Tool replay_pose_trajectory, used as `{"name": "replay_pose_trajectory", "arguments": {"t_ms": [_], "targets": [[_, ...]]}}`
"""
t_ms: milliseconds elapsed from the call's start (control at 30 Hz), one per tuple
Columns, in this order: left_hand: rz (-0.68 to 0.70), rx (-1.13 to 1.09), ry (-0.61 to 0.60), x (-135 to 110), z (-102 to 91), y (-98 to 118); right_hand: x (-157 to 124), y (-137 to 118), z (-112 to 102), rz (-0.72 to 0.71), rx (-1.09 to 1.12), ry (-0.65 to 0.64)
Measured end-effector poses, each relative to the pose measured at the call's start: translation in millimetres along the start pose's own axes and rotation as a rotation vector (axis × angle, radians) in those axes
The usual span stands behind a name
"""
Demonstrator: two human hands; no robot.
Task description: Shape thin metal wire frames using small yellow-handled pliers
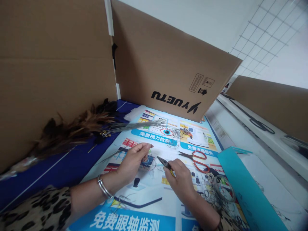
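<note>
My left hand (pixel 134 160), with a silver bangle at the wrist, is closed in a pinch at the middle of the printed sheet. A thin wire (pixel 108 157) runs out to the left from it; the end at the fingertips is too small to make out. My right hand (pixel 180 176) grips needle-nose pliers (pixel 165 162) with yellow handles. Their jaws point up and left toward the left fingertips, a short gap away. Red-handled scissors (pixel 196 157) lie just beyond the right hand.
A bundle of straight wires (pixel 137 125) lies behind my left hand, beside brown feathers (pixel 79 123) on blue cloth. Coiled wire (pixel 225 189) and tangled bits sit right, next to a turquoise box (pixel 252 189). Cardboard panels (pixel 163 57) stand at the back and left.
</note>
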State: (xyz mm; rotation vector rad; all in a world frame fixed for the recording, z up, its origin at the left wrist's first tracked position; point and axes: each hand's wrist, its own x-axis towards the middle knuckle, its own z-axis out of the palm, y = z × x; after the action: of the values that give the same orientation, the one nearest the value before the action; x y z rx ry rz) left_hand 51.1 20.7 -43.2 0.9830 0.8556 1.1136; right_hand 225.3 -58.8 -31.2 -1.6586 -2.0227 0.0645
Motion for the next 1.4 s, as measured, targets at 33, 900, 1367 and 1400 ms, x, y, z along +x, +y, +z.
{"name": "replay_pose_trajectory", "arguments": {"t_ms": [33, 900, 1367, 1400], "targets": [[0.001, 0.003, -0.004, 0.3, -0.2, -0.2, 0.2, 0.6, -0.4, -0.002, 0.0, 0.009], [0.12, 0.374, -0.394, 5.1, -8.7, -0.4, 3.1, 4.0, -11.1, 0.064, 0.027, 0.036], [-0.027, 0.262, -0.494, 4.4, -7.6, 2.4, 3.0, 7.7, -10.6, 0.036, -0.022, 0.026], [-0.054, 0.243, -0.501, 4.6, -7.5, 1.5, 2.9, 7.4, -10.5, 0.04, -0.022, 0.02]]}}
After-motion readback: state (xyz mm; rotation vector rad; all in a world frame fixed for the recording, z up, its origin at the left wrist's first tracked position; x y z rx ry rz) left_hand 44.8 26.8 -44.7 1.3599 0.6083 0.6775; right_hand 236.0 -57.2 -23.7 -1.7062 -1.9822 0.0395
